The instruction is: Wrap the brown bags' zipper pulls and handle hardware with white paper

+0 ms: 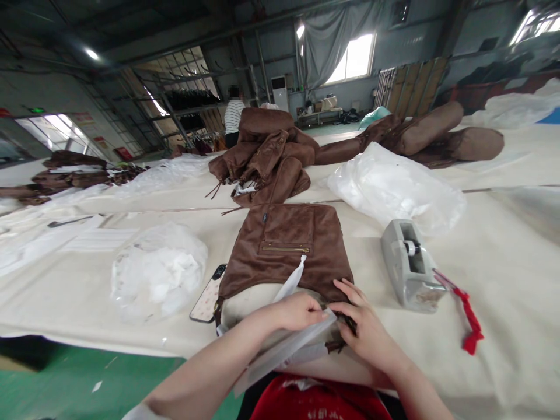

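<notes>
A brown leather bag [286, 242] lies flat on the cream table [503, 274] in front of me, zip pocket facing up. A white paper strip [292, 279] sticks out from under the zip pull. My left hand [297, 310] is closed on a sheet of translucent white wrapping paper [284, 350] at the bag's near edge. My right hand [363, 326] rests on the bag's near right corner, fingers curled around the dark edge there.
A phone [209, 293] lies left of the bag, beside a bunched plastic bag of white paper [157, 271]. A grey tape dispenser [409, 265] with a red-handled tool [466, 312] sits right. More brown bags [271, 157] and plastic [394, 184] pile behind; a person [233, 116] stands far back.
</notes>
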`<control>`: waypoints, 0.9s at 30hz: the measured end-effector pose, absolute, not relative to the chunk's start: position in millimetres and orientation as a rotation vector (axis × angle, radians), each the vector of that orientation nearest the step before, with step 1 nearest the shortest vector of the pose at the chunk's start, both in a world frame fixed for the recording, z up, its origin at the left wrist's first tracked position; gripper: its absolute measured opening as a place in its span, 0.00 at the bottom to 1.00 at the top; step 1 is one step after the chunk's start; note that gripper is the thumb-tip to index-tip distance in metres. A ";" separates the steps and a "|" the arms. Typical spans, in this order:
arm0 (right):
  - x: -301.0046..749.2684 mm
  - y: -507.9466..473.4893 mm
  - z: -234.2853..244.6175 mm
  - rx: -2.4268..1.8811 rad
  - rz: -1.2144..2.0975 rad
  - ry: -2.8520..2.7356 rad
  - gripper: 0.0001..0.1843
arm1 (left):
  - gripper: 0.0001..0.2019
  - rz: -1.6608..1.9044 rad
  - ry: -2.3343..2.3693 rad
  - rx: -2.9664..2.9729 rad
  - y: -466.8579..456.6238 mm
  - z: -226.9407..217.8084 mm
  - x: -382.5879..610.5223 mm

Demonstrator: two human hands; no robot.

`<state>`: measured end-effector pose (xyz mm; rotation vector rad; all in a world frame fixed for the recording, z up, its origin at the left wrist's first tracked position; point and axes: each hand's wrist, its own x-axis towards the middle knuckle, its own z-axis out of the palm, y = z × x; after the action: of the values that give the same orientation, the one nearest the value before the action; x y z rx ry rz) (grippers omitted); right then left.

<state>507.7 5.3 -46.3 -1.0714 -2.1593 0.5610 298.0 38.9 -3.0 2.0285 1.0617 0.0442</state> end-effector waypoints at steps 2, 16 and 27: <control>509.3 3.5 -44.8 -1.067 0.586 -2.164 0.35 | 0.22 0.024 1.066 2.055 40.2 -2.5 301.2; 512.8 0.6 -43.8 -1.076 0.626 -2.094 0.36 | 0.19 0.025 1.428 2.193 27.8 2.7 328.5; 506.6 -32.0 -31.1 -1.583 0.831 -1.842 0.18 | 0.15 0.300 1.436 1.882 25.6 -10.0 337.0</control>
<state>506.6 -32.0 -31.1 -1.5831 -1.8424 0.8310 337.0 25.6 -10.0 1.8825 1.4359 0.3000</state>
